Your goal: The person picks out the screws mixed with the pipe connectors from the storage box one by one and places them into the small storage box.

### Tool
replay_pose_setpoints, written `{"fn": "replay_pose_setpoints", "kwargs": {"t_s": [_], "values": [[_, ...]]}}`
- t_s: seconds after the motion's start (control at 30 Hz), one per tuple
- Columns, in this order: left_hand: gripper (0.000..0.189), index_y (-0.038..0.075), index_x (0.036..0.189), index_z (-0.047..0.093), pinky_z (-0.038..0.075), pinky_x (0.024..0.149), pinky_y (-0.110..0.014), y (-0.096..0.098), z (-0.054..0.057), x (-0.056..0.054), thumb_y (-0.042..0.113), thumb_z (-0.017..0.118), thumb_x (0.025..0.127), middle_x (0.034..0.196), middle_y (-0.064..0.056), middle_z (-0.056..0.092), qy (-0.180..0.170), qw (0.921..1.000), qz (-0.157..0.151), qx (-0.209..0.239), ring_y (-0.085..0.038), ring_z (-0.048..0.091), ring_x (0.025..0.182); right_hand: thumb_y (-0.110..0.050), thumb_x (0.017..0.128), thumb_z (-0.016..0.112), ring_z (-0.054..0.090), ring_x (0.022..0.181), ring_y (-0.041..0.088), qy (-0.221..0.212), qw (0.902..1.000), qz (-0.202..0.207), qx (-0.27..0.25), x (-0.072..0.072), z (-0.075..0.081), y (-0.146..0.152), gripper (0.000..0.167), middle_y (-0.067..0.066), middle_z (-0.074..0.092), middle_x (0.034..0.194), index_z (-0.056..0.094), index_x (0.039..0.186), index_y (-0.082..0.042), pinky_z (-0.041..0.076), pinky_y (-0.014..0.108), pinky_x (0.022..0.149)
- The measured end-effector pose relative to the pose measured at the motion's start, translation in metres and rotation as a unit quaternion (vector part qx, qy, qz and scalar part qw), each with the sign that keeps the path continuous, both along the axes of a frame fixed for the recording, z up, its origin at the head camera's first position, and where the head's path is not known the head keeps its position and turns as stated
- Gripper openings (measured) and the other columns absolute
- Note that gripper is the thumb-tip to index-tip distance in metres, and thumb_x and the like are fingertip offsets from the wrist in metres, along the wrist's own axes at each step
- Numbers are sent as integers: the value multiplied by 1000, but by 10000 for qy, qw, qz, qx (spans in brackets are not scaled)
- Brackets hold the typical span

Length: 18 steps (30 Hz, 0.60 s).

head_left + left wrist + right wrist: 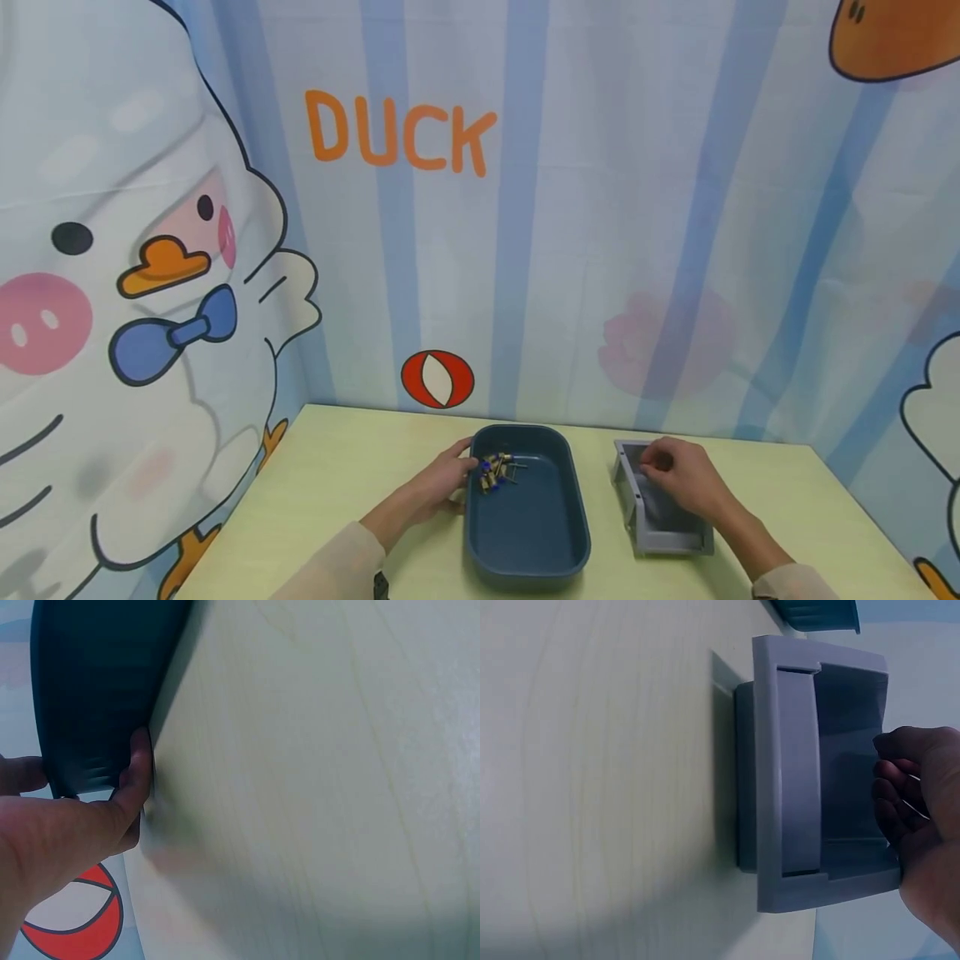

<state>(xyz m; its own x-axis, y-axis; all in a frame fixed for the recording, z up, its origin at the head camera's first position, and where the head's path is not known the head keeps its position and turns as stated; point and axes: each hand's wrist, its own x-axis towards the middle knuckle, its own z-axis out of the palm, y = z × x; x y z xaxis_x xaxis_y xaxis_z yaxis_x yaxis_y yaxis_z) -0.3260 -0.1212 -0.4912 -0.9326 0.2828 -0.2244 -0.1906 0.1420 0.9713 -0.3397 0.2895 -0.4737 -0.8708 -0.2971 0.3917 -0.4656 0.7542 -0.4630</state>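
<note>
My left hand (442, 479) grips the left rim of a dark blue rectangular tub (528, 533). In the left wrist view, its fingers (137, 769) bend round the outside of the tub. Several small brass-coloured pieces (495, 471) with blue parts and thin pins lie heaped in the tub near that hand. On the right, my right hand (690, 479) hovers over the open top of a grey box (675, 546). Its fingers are curled, tips close to the thumb, and nothing shows between them in the right wrist view.
Tub and box stand side by side on a pale wood-grain table (360, 450), with a gap between them. A printed curtain (450, 250) with a duck and blue stripes hangs just behind the table's back edge.
</note>
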Motion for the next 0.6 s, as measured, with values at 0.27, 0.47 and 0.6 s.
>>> {"fn": "replay_pose_setpoints", "kwargs": {"t_s": [0.27, 0.47, 0.6], "values": [[61, 11, 168, 26, 56, 75, -46, 1, 1, 1, 20, 45, 110, 149, -22, 55, -22, 10000, 36, -25, -43, 56, 131, -7, 93, 80, 63, 77, 7, -303, 9989, 146, -332, 1, 14, -13, 5, -6, 70, 85, 77, 97, -8, 55, 29, 69], [61, 11, 167, 26, 56, 75, -45, 2, 3, 2, 19, 44, 110, 147, -22, 57, -25, 10000, 55, -51, -40, 59, 128, -8, 95, 79, 64, 77, 8, -205, 9979, 349, -510, 3, 21, -32, 6, -5, 69, 86, 76, 99, -7, 55, 30, 69], [61, 10, 168, 25, 56, 78, -48, 1, 2, 1, 19, 44, 110, 147, -22, 57, -31, 10000, 59, -30, -42, 58, 130, -9, 94, 80, 62, 76, 6, -52, 9977, 436, -523, 3, 21, -45, 5, -7, 68, 84, 76, 97, -9, 54, 30, 69]]}}
